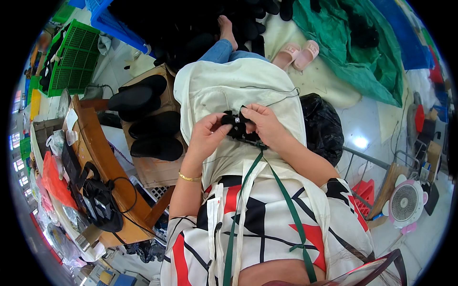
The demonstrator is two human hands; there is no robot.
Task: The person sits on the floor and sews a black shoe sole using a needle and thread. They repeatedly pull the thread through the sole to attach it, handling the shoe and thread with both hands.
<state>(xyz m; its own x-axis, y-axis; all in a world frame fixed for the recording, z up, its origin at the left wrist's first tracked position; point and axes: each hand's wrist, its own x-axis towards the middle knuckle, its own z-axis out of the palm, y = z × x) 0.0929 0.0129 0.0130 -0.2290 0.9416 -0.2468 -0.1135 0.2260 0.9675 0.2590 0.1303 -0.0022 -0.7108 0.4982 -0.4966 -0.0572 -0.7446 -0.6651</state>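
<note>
1. Left hand and right hand both pinch a small, soft black fabric piece, held over the off-white cloth apron on the lap.
2. Silvery fitting on it, too small to identify.
3. Best: light, even pinch; keep green fabric straps clear.
</note>
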